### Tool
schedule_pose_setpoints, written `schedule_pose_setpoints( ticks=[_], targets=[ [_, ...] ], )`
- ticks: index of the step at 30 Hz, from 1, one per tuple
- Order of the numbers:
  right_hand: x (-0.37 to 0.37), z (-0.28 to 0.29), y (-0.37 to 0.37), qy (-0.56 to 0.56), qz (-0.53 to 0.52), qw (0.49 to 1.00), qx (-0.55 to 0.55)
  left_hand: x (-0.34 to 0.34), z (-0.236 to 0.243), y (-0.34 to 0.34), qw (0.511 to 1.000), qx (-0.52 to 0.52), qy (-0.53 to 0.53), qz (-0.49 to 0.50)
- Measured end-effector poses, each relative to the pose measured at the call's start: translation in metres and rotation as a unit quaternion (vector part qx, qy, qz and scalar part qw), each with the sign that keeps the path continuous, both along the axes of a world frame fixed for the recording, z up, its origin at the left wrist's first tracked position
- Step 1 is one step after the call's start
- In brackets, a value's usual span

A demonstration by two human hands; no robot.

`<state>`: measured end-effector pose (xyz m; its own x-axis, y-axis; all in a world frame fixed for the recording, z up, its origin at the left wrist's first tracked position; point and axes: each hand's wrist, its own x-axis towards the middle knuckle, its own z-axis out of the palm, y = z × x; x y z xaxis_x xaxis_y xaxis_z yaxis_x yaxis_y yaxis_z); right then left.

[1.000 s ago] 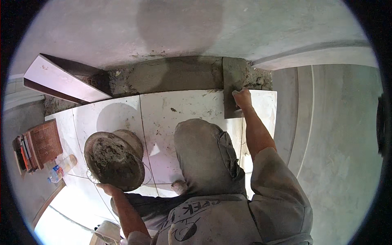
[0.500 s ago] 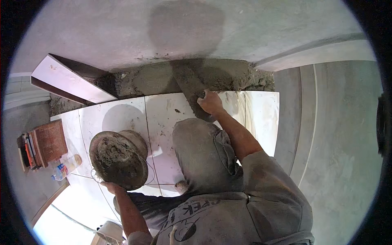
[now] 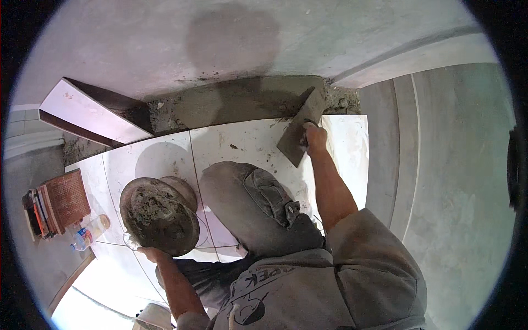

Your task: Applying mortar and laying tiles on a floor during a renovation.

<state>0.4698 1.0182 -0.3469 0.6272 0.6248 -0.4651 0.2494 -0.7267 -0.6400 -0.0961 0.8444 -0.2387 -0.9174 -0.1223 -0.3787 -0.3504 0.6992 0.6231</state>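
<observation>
My right hand (image 3: 314,138) is closed round the handle of a rectangular plastering trowel (image 3: 294,137). The blade slants, its far end over the right part of a grey mortar strip (image 3: 220,104) along the wall and its near end over the white tiles (image 3: 253,136). Grey mortar (image 3: 159,214) fills a bucket (image 3: 127,193) that leans toward me on the tiles at the left. The bucket's near rim is in the grip of my left hand (image 3: 154,254); part of its fingers is hidden.
A white tile piece (image 3: 93,113) leans in the trench at the far left. Beside the left wall are stacked brown-faced floats (image 3: 67,199) and a plastic bottle (image 3: 91,232). My bent knee (image 3: 231,187) is between the bucket and the trowel. A step (image 3: 382,159) borders the right side.
My right hand and the trowel have moved right, and the blade now slants the other way. The mortar strip shows smoother in the middle. My knee has shifted left; the left hand stays on the bucket.
</observation>
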Motion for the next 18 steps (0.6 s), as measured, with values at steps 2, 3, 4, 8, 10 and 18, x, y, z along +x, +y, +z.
schedule_pose_setpoints(
  ticks=[2, 3, 4, 8, 10, 18],
  targets=[
    [-0.009, -0.019, 0.010, 0.116, -0.091, 0.989, 0.023, -0.001, -0.001, 0.000, 1.000, 0.026, -0.006, 0.006],
    [-0.017, -0.028, 0.017, 0.223, -0.204, 0.953, 0.032, -0.001, -0.001, 0.000, 0.998, 0.045, -0.025, 0.019],
    [-0.026, -0.036, 0.023, 0.237, -0.243, 0.940, 0.006, 0.001, -0.001, 0.000, 0.999, 0.046, -0.020, 0.013],
    [-0.071, -0.064, 0.044, 0.066, -0.155, 0.986, -0.014, 0.007, 0.001, -0.001, 0.999, 0.041, 0.006, -0.017],
    [-0.094, -0.067, 0.047, 0.008, -0.149, 0.988, -0.032, 0.006, -0.001, -0.003, 0.998, 0.059, 0.013, -0.034],
    [-0.134, 0.004, 0.045, 0.116, -0.159, 0.978, -0.062, -0.013, -0.010, -0.009, 1.000, 0.018, -0.021, -0.003]
  ],
)
